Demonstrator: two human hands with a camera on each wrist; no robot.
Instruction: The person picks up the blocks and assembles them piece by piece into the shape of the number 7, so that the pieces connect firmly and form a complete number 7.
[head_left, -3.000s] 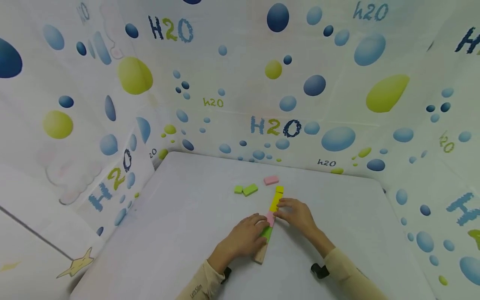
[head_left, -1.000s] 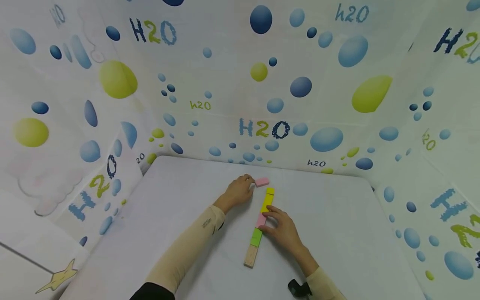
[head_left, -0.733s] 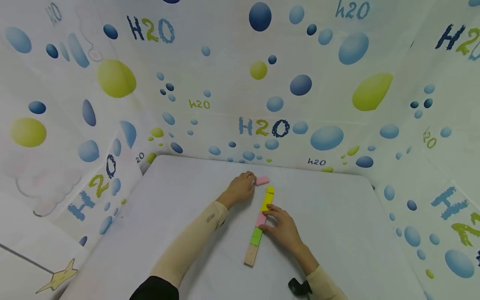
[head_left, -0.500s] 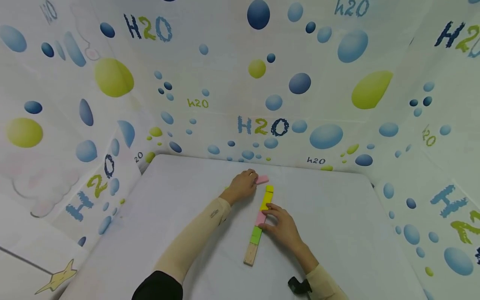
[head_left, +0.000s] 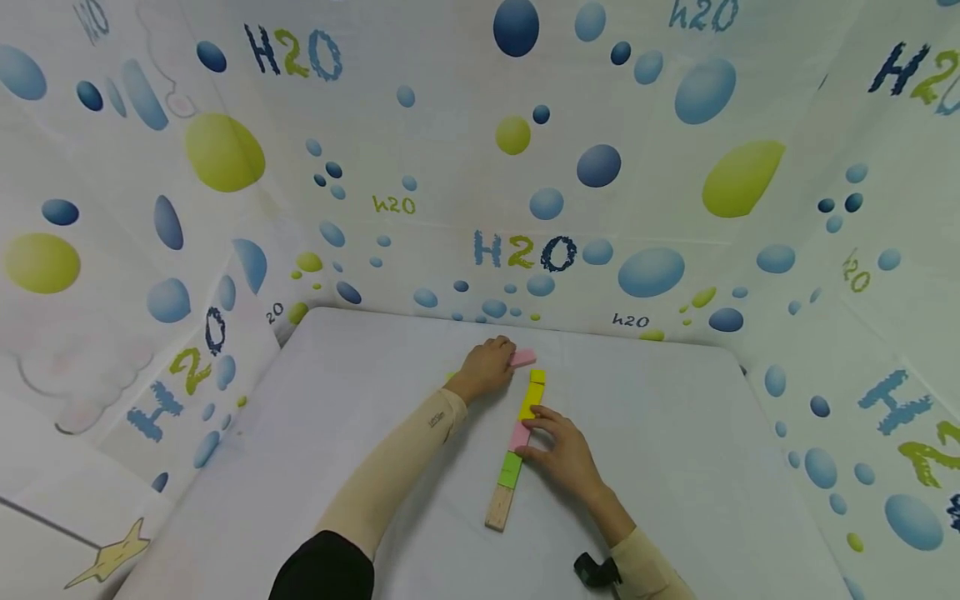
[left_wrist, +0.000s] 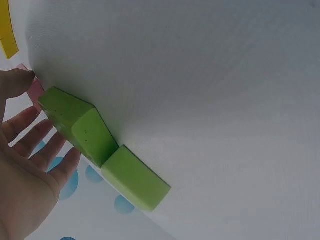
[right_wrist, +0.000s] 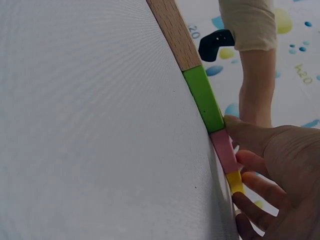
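Note:
My left hand (head_left: 486,367) reaches to the far part of the table and pinches a loose pink block (head_left: 523,357) between thumb and fingers. Beside that hand, two green blocks (left_wrist: 80,122) lie end to end in the left wrist view; the arm mostly hides them in the head view. A straight row of blocks runs away from me: plain wood (head_left: 498,508), green (head_left: 509,471), pink (head_left: 518,436), a long yellow (head_left: 530,400) and a short yellow (head_left: 537,377). My right hand (head_left: 562,450) rests against the row's right side, thumb near the green-pink seam, fingers along pink and yellow.
The white table (head_left: 675,467) meets a wall sheet (head_left: 435,150) printed with bubbles and H2O lettering at the back and sides. A black wrist device (head_left: 596,571) sits by my right sleeve.
My left hand leaves the row, reaches to the far pink block and closes in on it, its arm covering the green pair. The right hand shifts slightly nearer along the row.

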